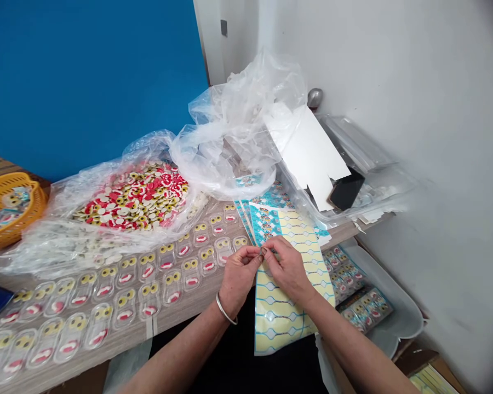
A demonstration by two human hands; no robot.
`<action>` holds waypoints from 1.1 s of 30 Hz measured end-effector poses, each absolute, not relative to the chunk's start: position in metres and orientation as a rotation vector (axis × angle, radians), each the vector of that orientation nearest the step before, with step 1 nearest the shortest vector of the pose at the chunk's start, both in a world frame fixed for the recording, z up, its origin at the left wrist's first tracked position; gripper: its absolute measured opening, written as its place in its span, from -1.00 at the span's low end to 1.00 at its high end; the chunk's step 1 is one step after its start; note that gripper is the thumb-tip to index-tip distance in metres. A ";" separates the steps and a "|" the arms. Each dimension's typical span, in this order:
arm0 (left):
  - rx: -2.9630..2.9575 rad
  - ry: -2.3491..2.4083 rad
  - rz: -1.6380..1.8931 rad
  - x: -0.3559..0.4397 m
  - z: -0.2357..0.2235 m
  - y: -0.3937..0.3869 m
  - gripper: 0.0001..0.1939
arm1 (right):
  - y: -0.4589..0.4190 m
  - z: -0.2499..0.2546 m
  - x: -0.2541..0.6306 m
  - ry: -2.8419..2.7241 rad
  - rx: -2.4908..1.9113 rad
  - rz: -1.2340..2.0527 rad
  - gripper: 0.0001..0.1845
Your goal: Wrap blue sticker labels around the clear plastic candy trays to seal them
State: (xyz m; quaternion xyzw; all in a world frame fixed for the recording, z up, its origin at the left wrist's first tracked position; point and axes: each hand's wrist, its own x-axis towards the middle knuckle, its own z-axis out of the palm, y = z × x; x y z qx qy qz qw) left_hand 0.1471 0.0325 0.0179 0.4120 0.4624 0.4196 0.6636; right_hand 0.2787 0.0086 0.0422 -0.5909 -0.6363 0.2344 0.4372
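Over the left side of a yellow sticker sheet (290, 323), the fingertips of both my hands meet in a pinch. My left hand (240, 273), with a bangle at the wrist, is closed, thumb against forefinger. Closed in the same way, my right hand (287, 271) rests above the sheet. Whatever lies between the fingertips is too small to make out. Blue and white printed stickers (268, 221) show on the sheet's upper left. Left of my hands, rows of clear plastic blister shells (150, 298) hold yellow eye-like pieces and red-and-white mouth-like pieces.
A plastic bag (66, 246) of loose red, white and yellow pieces (143, 191) lies behind the shells. A yellow basket (35, 205) stands far left. Crumpled clear bags (246, 109), white card (304, 148) and a clear tray (361, 142) crowd the back. A grey bin (406, 312) holds filled packs (367, 312).
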 end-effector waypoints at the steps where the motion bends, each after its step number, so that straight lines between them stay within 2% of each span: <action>1: 0.919 1.037 0.948 0.148 0.019 0.032 -0.82 | 0.009 0.042 0.279 -1.498 -1.480 0.659 -0.87; 5: 0.913 1.068 0.920 0.148 0.022 0.030 -0.79 | 0.015 0.037 0.281 -1.116 -1.463 0.989 -0.83; 9: 1.132 1.201 0.880 0.143 0.025 0.025 -0.76 | 0.021 0.029 0.284 -0.720 -1.357 1.167 -0.76; 13: 1.858 1.289 1.012 0.137 0.034 0.016 -0.55 | 0.023 0.027 0.289 -0.650 -1.352 1.192 -0.72; 17: 2.548 0.915 0.773 0.142 0.036 0.017 -0.69 | 0.023 0.024 0.297 -0.709 -1.328 1.199 -0.73; 22: 2.737 0.930 0.473 0.165 0.018 0.030 -0.67 | 0.020 0.025 0.309 -0.686 -1.323 1.094 -0.76; 25: 2.731 0.990 0.370 0.177 0.008 0.036 -0.69 | 0.011 0.043 0.309 -0.735 -1.321 0.905 -0.81; 28: 2.528 0.988 0.416 0.182 0.009 0.040 -0.74 | 0.000 0.065 0.304 -0.912 -1.325 0.558 -0.89; 30: 2.131 0.970 0.548 0.178 0.016 0.039 -0.77 | -0.006 0.070 0.299 -1.118 -1.346 0.318 -0.91; 33: 1.222 0.917 0.759 0.164 0.034 0.031 -0.70 | -0.010 0.058 0.288 -1.505 -1.344 0.110 -0.77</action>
